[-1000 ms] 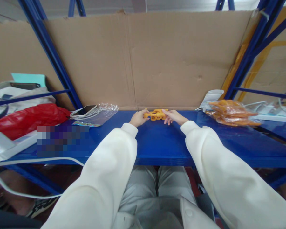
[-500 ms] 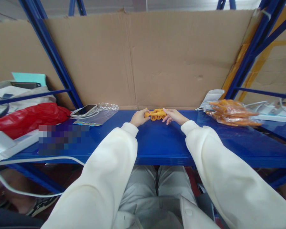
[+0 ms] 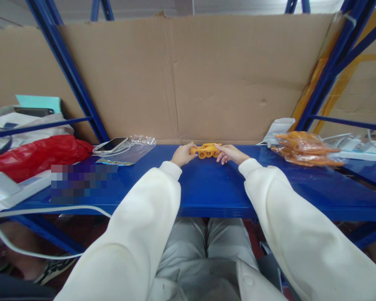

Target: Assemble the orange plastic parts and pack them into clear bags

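A small yellow toy vehicle [image 3: 208,150] with round wheels along its near side sits on the blue shelf top, against the foot of the cardboard. My left hand [image 3: 183,154] is closed on its left end, thumb and fingers around a yellow knob-like part. At the other end, my right hand [image 3: 230,154] pinches the vehicle's upper right part between thumb and forefinger, the other fingers curled below. Both hands partly cover the ends of the toy.
On the right lie orange pieces in clear bags [image 3: 305,148] and a white power strip [image 3: 359,152]. To the left are a phone [image 3: 113,144] with a white cable, a clear plastic bag [image 3: 141,150] and a red bag [image 3: 40,154]. Cardboard [image 3: 225,79] closes off the back.
My right hand has shifted very slightly to the right, and its fingers are more curled. The left hand keeps its place on the toy vehicle.
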Available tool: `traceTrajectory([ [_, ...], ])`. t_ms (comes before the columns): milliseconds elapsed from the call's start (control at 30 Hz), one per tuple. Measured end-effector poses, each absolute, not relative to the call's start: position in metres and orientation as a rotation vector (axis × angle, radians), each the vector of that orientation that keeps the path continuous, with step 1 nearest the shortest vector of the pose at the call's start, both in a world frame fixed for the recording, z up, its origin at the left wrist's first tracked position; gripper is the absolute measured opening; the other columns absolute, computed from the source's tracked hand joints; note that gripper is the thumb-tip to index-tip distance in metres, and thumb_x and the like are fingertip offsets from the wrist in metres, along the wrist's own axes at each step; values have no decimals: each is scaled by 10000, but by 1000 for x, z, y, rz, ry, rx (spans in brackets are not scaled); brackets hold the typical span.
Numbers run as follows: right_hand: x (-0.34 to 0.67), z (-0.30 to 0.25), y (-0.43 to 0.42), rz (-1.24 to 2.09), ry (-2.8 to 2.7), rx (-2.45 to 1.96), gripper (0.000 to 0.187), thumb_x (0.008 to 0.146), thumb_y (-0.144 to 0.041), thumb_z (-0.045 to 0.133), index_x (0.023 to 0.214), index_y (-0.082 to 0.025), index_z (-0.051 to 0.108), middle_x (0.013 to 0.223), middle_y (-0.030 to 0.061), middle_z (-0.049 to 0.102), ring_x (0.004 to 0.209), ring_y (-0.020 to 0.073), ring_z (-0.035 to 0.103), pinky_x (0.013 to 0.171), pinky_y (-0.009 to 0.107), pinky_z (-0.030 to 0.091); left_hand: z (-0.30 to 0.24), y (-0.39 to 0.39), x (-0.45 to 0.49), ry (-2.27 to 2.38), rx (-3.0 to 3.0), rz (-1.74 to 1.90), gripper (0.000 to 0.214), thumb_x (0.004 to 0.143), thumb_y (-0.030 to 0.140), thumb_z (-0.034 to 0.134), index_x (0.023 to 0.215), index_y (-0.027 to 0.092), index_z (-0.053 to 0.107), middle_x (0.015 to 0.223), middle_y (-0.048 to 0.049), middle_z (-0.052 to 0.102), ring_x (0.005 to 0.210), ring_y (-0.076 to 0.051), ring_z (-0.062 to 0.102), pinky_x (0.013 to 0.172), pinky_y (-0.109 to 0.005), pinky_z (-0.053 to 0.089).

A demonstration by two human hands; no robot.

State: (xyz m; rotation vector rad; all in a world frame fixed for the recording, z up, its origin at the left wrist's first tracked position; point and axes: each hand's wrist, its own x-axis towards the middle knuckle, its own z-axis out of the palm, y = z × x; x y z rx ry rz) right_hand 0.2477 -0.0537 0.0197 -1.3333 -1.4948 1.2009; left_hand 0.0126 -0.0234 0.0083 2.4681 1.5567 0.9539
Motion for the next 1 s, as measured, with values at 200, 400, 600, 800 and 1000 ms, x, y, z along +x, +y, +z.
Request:
traceTrajectory([
  [200, 247, 19, -54, 1164, -1488, -1329, 299, 1016, -439, 590, 1019, -145, 645, 671, 42, 739, 390, 84, 586, 361, 163, 395, 7, -22, 13, 1569, 2475, 957, 364, 779, 246, 771, 1141, 212, 755, 793, -24, 745, 746, -198, 689, 709, -268, 490],
  [400, 247, 18, -54, 1174, -1487, -1243, 166, 968, -252, 694, 1067, -184, 580, 661, -3, 737, 414, 80, 591, 395, 148, 406, 6, -21, 12, 1582, 2458, 974, 369, 774, 248, 776, 1141, 219, 758, 787, -19, 739, 761, -201, 692, 716, -268, 496],
  [600, 247, 19, -54, 1148, -1561, -1254, 200, 1002, -267, 639, 842, -153, 596, 549, 8, 681, 377, 63, 539, 390, 134, 388, 5, -20, 12, 1568, 2453, 982, 358, 769, 241, 785, 1126, 214, 769, 841, -34, 755, 811, -216, 706, 775, -284, 511],
  [800, 247, 17, -51, 1101, -1561, -1315, 188, 982, -308, 670, 876, -163, 617, 581, -7, 683, 409, 77, 576, 389, 147, 400, 6, -19, 12, 1553, 2458, 941, 354, 786, 237, 782, 1138, 210, 756, 784, -25, 756, 753, -197, 709, 751, -272, 529],
  [1000, 248, 15, -50, 1057, -1614, -1291, 253, 934, -310, 738, 768, -153, 628, 584, -5, 676, 415, 55, 559, 397, 137, 406, 8, -23, 14, 1515, 2376, 897, 335, 821, 194, 747, 1156, 187, 729, 650, 11, 709, 605, -166, 681, 653, -249, 518],
])
